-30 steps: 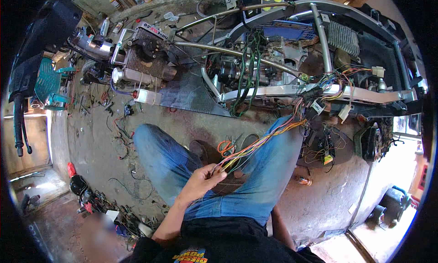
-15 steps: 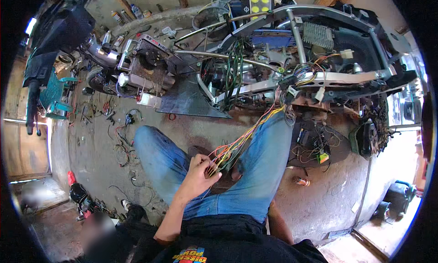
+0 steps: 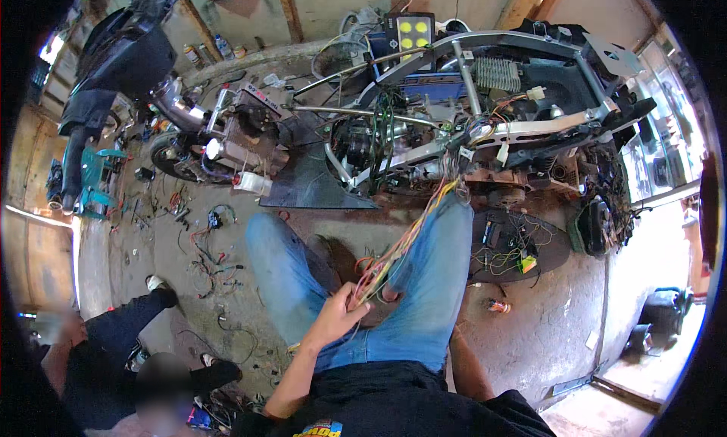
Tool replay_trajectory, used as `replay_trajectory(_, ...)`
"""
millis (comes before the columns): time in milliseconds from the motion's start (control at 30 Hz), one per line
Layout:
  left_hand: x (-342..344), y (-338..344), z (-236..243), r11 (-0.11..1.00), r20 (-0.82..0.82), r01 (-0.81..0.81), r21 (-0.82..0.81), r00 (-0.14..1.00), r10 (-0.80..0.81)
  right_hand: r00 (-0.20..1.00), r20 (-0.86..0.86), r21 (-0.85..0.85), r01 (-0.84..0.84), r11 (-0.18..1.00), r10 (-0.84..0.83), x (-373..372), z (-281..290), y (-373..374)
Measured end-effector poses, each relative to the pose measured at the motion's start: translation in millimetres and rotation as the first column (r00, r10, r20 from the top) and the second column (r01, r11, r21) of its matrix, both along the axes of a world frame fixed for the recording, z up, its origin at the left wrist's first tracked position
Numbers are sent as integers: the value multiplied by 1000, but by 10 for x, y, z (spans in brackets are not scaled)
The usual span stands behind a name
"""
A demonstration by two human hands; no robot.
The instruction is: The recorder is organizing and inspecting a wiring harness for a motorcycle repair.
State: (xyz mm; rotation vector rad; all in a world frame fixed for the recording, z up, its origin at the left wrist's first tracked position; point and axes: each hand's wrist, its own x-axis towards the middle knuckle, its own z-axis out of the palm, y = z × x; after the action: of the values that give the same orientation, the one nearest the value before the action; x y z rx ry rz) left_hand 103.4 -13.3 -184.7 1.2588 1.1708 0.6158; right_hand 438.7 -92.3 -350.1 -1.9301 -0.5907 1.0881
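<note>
A bundle of thin coloured wires (image 3: 409, 241), red, yellow, green and pale, runs down over my right thigh from a stripped motorcycle frame (image 3: 522, 132). My left hand (image 3: 338, 318) is closed round the bundle's lower end, between my knees. Loose wire tips fan out just above the fingers. At my right side only the right forearm (image 3: 471, 369) shows; its hand is hidden by my thigh. The grey frame lies across the floor in front of me, with black cables (image 3: 388, 138) draped over its middle and a white connector (image 3: 503, 154) hanging near the wires.
Another person (image 3: 113, 354) sits on the floor at lower left. Loose wiring (image 3: 208, 263) is scattered left of my knees. Right of me lie a dark mat with wires (image 3: 522, 244) and a small orange bottle-like item (image 3: 497, 306). A lit work lamp (image 3: 413, 35) stands behind the frame.
My view has shifted, bringing more of the other person into sight at lower left. My left hand still holds the wires, whose loose ends now point up and are gathered more closely.
</note>
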Motion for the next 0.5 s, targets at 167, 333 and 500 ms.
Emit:
replay_trajectory(167,-78,31,-361,838,487,227,-497,872,53,999,30,-75,45,996,-42,33,-284,-105)
replay_trajectory(333,-173,451,-253,627,567,405,-665,820,72,997,47,-158,63,985,-56,106,-530,-556)
replay_trajectory(500,-322,522,-110,498,591,493,-714,805,51,999,9,-236,36,971,-35,-222,-473,-547)
